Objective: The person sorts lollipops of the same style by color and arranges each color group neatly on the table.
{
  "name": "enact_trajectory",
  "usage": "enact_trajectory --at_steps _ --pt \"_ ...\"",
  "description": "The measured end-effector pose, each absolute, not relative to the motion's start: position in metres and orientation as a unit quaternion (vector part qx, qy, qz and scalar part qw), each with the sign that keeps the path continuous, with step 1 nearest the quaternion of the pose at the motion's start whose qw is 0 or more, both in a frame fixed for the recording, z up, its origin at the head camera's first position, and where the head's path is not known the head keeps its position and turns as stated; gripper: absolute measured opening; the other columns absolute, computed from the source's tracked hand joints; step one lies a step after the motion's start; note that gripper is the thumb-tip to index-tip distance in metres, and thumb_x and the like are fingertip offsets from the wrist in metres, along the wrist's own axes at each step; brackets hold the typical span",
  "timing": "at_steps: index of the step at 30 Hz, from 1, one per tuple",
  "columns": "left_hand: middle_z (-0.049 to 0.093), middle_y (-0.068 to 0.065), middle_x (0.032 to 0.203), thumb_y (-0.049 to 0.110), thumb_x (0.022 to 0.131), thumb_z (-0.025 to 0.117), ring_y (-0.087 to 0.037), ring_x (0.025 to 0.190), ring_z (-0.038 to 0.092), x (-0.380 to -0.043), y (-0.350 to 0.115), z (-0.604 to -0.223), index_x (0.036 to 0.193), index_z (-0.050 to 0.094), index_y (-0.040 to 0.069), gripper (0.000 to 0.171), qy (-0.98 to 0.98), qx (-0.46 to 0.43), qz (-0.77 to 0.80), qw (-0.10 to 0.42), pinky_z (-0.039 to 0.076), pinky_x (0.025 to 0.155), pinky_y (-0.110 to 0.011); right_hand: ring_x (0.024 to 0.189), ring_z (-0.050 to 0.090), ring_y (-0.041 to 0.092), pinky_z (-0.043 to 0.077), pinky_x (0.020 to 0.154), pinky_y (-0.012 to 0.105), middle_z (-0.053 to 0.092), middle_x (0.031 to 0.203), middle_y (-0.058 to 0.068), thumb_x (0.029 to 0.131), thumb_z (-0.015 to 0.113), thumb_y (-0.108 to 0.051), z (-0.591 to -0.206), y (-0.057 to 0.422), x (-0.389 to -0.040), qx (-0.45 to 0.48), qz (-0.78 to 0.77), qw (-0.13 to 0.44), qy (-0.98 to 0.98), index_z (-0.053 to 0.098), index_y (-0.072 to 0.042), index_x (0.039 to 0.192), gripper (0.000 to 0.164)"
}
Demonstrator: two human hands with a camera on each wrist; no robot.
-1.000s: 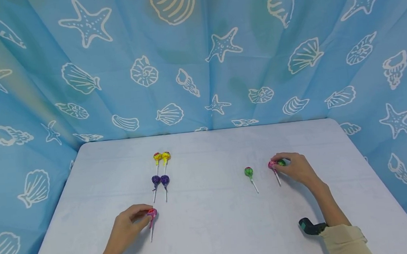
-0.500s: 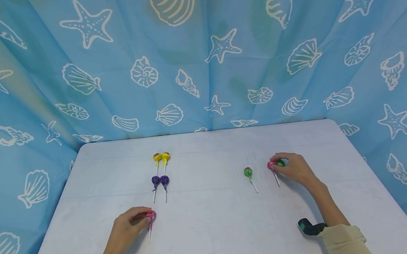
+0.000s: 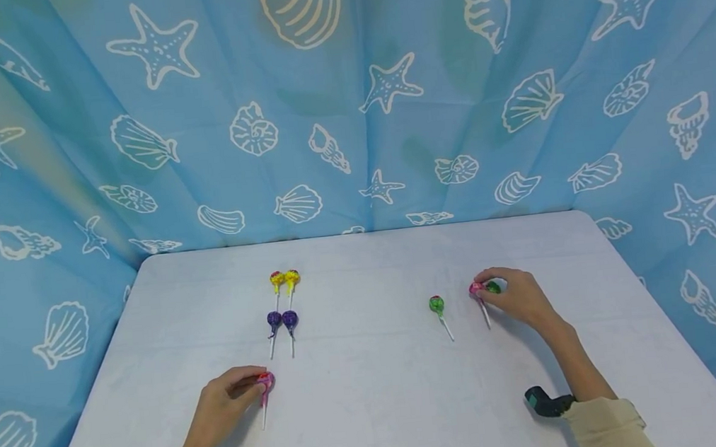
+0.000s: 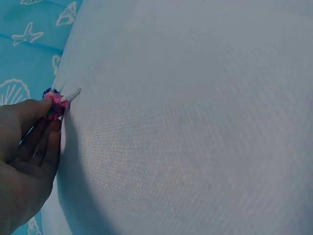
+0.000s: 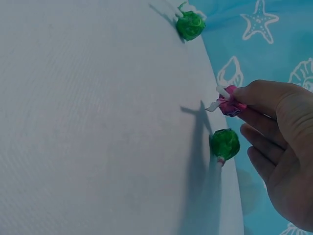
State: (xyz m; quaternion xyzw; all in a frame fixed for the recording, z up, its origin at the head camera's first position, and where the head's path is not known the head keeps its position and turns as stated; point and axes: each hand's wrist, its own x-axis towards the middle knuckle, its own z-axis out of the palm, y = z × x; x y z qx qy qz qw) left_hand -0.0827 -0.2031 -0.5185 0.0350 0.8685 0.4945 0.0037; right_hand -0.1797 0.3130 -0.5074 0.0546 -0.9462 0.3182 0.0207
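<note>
My left hand point(image 3: 223, 408) pinches a pink lollipop point(image 3: 266, 381) by its wrapped head, the white stick pointing toward the near edge. In the left wrist view this pink lollipop point(image 4: 55, 106) sits between thumb and fingers. On the right, my right hand point(image 3: 518, 297) pinches a second pink lollipop point(image 3: 477, 290). The right wrist view shows that lollipop point(image 5: 230, 102) held above the table with its shadow below. Just beside it lies a green lollipop point(image 5: 225, 144), partly hidden by my fingers in the head view. Another green lollipop point(image 3: 437, 304) lies to the left of my right hand.
Two yellow lollipops point(image 3: 292, 277) lie side by side at the back left of the white table point(image 3: 373, 392). Two purple lollipops point(image 3: 290, 319) lie in front of them. A dark device point(image 3: 547, 401) is on the right wrist. A blue shell-print curtain point(image 3: 321, 99) surrounds the table.
My left hand has shifted slightly toward the near left with its pink lollipop. The right hand keeps its pink lollipop in nearly the same place.
</note>
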Motion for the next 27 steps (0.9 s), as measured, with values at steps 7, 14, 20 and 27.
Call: enact_trajectory --at_steps 7,14,20,27 --pt "0.072 -0.007 0.105 -0.004 0.085 0.075 -0.017 0.094 0.068 -0.081 -0.203 -0.518 0.108 0.074 0.002 0.024 0.868 0.032 0.496 0.005 0.054 0.084 -0.022 0.115 0.06 0.04 0.047 0.097 0.057 0.069 0.116 0.018 0.091 0.074 -0.012 -0.493 0.303 -0.175 0.085 0.349 0.062 -0.931 0.072 -0.004 0.114 0.025" --pt "0.072 -0.005 0.105 -0.001 0.086 0.076 -0.018 0.095 0.069 -0.081 -0.203 -0.519 0.108 0.075 0.003 0.023 0.871 0.028 0.491 0.008 0.054 0.085 -0.023 0.099 0.068 0.033 0.056 0.085 0.05 0.07 0.112 0.014 0.09 0.075 -0.011 -0.475 0.282 -0.167 0.099 0.395 0.075 -0.91 0.072 -0.004 0.115 0.026" --pt "0.072 -0.006 0.105 -0.002 0.086 0.075 -0.019 0.096 0.069 -0.082 -0.202 -0.518 0.109 0.074 0.003 0.024 0.875 0.031 0.484 0.004 0.054 0.085 -0.023 0.104 0.067 0.031 0.054 0.089 0.051 0.071 0.11 0.01 0.09 0.076 -0.01 -0.468 0.265 -0.162 0.113 0.404 0.065 -0.905 0.073 -0.007 0.111 0.022" --pt "0.072 -0.006 0.105 -0.003 0.085 0.075 -0.019 0.096 0.069 -0.084 -0.202 -0.519 0.109 0.074 0.003 0.024 0.876 0.031 0.482 0.001 0.054 0.085 -0.023 0.099 0.069 0.024 0.054 0.09 0.046 0.072 0.106 0.006 0.087 0.078 -0.006 -0.462 0.24 -0.154 0.144 0.438 0.07 -0.885 0.073 -0.007 0.109 0.022"
